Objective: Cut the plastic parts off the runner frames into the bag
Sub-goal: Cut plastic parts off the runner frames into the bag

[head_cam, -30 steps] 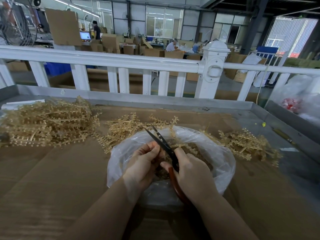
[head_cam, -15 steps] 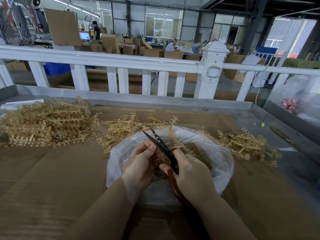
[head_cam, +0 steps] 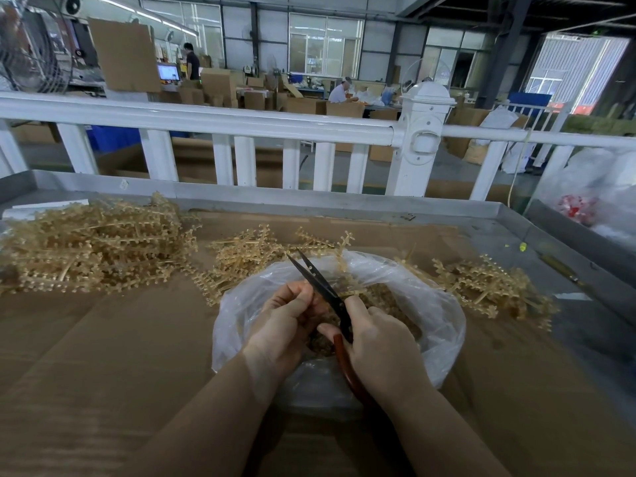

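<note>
Head view: scissors, gripped by the right hand, are angled up-left with blades parted beside the left hand, whose curled fingers pinch a mostly hidden runner piece over the bag.

No text, label or number can be read anywhere — the far monitor's screen is too blurred.
</note>
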